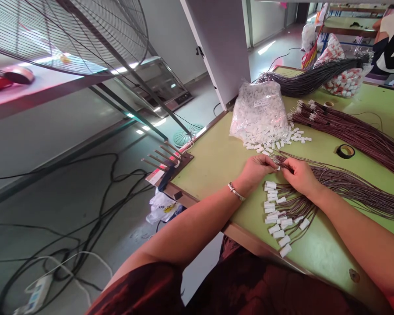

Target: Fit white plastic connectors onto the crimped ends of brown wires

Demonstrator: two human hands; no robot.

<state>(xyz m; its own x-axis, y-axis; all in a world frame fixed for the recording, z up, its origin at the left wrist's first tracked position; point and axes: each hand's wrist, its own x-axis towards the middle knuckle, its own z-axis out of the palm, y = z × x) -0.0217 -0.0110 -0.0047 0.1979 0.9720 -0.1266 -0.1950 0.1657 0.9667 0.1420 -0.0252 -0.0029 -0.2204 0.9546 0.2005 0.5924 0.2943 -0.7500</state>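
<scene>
My left hand (260,169) is closed in a pinch on a small white connector housing (278,168), mostly covered by the fingertips. Close beside it, my right hand (298,176) pinches a thin brown wire at its end, by the housing. Whether wire and housing are joined, I cannot tell. Behind and to the right of my hands lies a bundle of brown wires (357,189). Nearer to me, several wires end in white connectors (272,218), fanned out on the green table (213,162). Loose white housings (295,134) are scattered just beyond my hands.
A clear plastic bag (258,107) of white housings stands behind my hands. Further right are a dark red wire bundle (354,131), black tape (345,151), and black wires (308,78). A pegged rack (180,168) sits at the left table edge. A large fan (85,35) stands left.
</scene>
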